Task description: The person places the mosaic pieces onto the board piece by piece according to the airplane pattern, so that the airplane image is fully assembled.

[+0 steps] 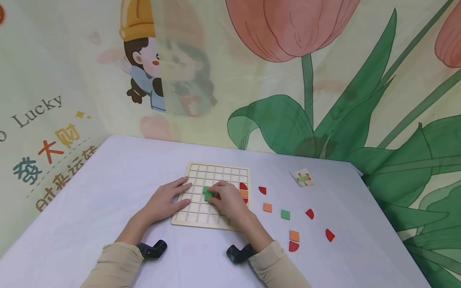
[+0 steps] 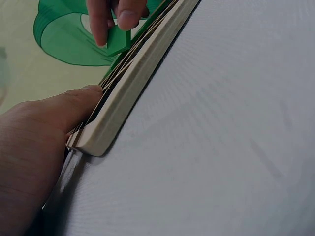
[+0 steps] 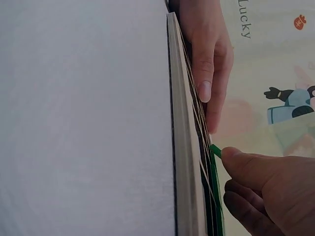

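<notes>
A pale wooden board with a square grid lies on the table. My left hand rests on its left edge, fingers straight, the thumb on the rim. Over the middle of the board my right hand pinches a green square tile between thumb and fingers. This tile is tilted, its lower edge near the board in the right wrist view. More green shows on the grid beside it. At the board's right side sit a red quarter-circle, an orange square and another red piece, partly hidden by my right hand.
Right of the board lie loose pieces: red quarter-circles, orange squares and a green square. A small card with a coloured grid pattern lies farther back. Behind the white table hangs a printed backdrop.
</notes>
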Available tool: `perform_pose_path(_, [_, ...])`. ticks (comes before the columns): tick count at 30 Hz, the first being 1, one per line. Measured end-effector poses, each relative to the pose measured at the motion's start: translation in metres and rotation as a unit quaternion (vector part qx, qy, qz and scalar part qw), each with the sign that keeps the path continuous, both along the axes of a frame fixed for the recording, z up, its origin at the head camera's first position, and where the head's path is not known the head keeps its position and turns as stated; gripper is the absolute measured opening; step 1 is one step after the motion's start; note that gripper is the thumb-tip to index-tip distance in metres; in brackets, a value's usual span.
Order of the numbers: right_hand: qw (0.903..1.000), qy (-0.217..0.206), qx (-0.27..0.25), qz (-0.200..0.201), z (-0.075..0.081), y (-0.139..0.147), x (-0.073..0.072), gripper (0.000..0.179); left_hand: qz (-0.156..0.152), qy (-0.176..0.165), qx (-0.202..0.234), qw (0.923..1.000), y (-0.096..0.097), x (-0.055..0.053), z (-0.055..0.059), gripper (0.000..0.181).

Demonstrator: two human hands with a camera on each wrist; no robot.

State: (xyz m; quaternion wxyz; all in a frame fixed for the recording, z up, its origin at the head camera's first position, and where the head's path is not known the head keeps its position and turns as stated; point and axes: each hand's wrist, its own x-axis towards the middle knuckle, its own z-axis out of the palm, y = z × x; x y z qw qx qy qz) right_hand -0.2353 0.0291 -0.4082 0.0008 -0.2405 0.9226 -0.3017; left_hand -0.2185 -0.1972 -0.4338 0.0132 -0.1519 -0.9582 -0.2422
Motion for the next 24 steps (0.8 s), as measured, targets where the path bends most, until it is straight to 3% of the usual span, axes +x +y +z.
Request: perform_pose_path(24, [0.9989,0.006,0.045,-0.015,-0.0056,-0.0039,0.003,0.031,-0.006,0.008,0.001,0.9999,-0.001,-0.0006,-0.0002,0.057])
